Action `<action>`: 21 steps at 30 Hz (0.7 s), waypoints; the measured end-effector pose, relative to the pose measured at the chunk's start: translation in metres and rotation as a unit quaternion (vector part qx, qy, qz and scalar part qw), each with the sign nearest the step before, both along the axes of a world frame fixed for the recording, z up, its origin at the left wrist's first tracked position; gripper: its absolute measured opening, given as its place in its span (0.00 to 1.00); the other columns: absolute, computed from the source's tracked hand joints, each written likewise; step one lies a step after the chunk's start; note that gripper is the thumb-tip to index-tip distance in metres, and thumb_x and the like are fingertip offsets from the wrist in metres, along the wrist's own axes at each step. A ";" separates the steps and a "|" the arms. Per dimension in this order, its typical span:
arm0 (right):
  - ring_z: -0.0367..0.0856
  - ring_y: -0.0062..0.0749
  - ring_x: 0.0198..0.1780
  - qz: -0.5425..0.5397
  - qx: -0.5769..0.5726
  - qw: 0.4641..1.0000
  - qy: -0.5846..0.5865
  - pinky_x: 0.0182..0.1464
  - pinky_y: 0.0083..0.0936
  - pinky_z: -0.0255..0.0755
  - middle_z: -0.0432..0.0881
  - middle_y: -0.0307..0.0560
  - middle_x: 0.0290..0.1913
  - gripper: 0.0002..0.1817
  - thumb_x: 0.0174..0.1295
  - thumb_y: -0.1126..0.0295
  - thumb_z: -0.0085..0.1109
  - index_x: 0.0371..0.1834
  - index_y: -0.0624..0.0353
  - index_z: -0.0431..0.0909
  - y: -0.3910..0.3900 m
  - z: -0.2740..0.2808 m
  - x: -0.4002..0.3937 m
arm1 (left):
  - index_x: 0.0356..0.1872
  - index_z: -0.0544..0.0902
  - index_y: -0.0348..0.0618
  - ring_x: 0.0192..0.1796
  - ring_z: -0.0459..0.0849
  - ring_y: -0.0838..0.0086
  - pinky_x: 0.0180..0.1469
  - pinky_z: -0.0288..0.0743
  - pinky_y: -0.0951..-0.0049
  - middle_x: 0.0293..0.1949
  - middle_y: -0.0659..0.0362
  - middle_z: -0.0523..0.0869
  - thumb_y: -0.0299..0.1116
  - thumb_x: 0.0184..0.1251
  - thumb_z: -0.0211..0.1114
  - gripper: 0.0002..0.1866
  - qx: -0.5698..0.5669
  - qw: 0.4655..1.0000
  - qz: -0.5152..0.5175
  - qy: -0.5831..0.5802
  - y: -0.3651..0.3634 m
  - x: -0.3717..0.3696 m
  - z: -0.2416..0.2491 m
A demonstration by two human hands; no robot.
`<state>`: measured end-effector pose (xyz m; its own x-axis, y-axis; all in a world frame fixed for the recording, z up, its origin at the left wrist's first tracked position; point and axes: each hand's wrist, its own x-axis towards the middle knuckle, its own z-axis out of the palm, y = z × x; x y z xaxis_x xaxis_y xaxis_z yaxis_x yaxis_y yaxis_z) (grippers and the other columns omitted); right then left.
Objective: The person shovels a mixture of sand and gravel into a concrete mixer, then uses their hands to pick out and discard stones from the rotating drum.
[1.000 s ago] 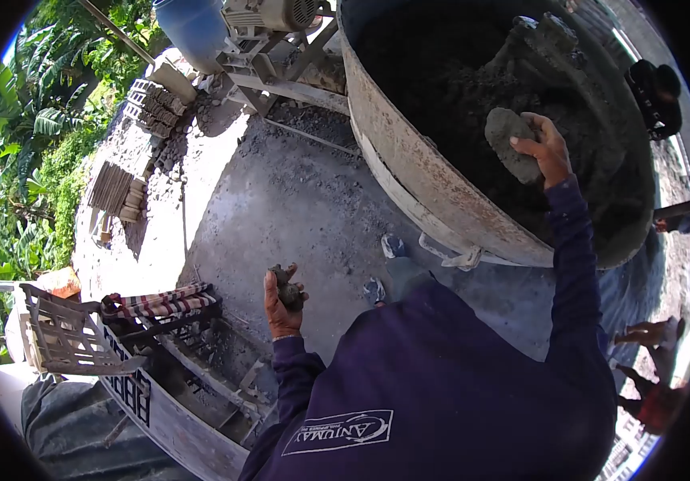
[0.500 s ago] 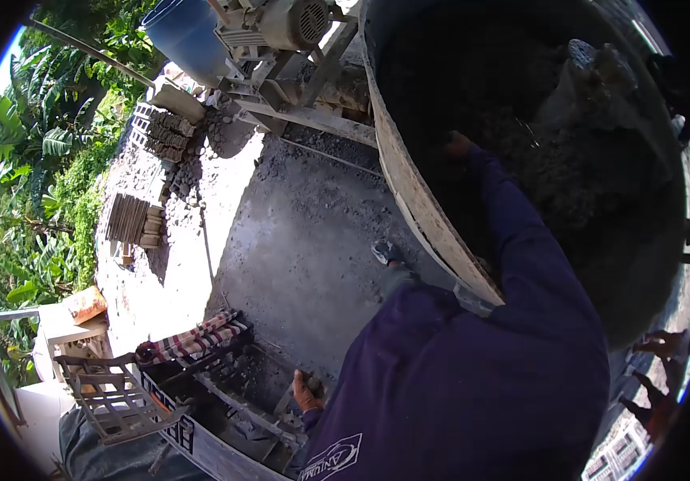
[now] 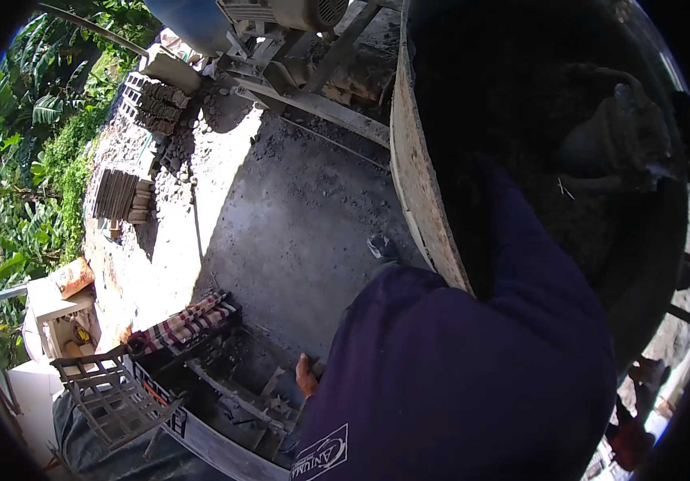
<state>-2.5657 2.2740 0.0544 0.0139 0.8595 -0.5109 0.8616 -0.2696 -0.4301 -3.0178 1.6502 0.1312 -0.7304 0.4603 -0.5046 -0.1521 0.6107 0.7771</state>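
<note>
My right arm in its purple sleeve (image 3: 521, 232) reaches over the rim of a large mixing drum (image 3: 421, 152). Deep shadow inside the drum hides my right hand, so its fingers cannot be made out. Dark, rough material covers the drum's inside around a mud-caked central hub (image 3: 621, 136). Low on the left, my left hand (image 3: 305, 377) shows only in part beside my shirt. Its fingers look curled against a small greyish thing, mostly hidden. Close to it lies a dirty metal frame (image 3: 236, 401) with grey debris.
A motor on a metal stand (image 3: 297, 96) adjoins the drum. Stacked boards (image 3: 120, 196) and hollow blocks (image 3: 152, 104) lie at the left, near plants. A metal grate (image 3: 116, 401) and checkered cloth (image 3: 184, 321) are at lower left. Another person's hand (image 3: 633, 441) shows at far right.
My view has shifted, with the drum's hub now showing more clearly. My right hand has gone from faintly visible to lost in the drum's shadow. The left hand is more covered by my shirt.
</note>
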 end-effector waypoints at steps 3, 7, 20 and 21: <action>0.78 0.50 0.57 -0.002 0.009 1.000 0.003 0.57 0.41 0.73 0.79 0.59 0.55 0.32 0.61 0.52 0.56 0.63 0.63 0.70 -0.018 -0.010 -0.008 | 0.42 0.80 0.35 0.41 0.82 0.70 0.51 0.72 0.71 0.39 0.57 0.84 0.51 0.67 0.64 0.24 -0.088 0.990 0.038 -0.100 0.053 -0.015 0.026; 0.78 0.50 0.57 -0.010 0.005 1.000 0.004 0.57 0.42 0.73 0.79 0.59 0.56 0.31 0.63 0.51 0.53 0.63 0.63 0.70 -0.030 -0.004 -0.014 | 0.41 0.80 0.36 0.42 0.83 0.67 0.50 0.73 0.67 0.38 0.55 0.84 0.52 0.65 0.65 0.24 -0.026 0.988 0.045 -0.145 0.047 -0.049 0.002; 0.77 0.51 0.57 -0.006 -0.014 0.998 0.064 0.57 0.44 0.74 0.77 0.59 0.58 0.29 0.69 0.49 0.45 0.63 0.62 0.70 -0.063 -0.028 -0.007 | 0.44 0.80 0.43 0.28 0.82 0.73 0.25 0.76 0.70 0.35 0.57 0.86 0.49 0.63 0.67 0.20 -0.092 0.986 0.054 -0.128 0.113 -0.047 0.058; 0.77 0.51 0.57 -0.005 -0.017 0.996 0.085 0.56 0.45 0.74 0.77 0.59 0.58 0.29 0.70 0.49 0.44 0.63 0.62 0.70 -0.062 -0.034 -0.005 | 0.44 0.80 0.43 0.27 0.82 0.73 0.24 0.77 0.70 0.34 0.58 0.86 0.49 0.63 0.67 0.20 -0.075 0.985 0.055 -0.147 0.112 -0.046 0.056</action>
<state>-2.5709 2.2123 0.0205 -0.0669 0.8425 -0.5346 0.7741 -0.2942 -0.5606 -3.0641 1.7624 0.1874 -0.5842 0.2915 -0.7575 -0.4281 0.6822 0.5927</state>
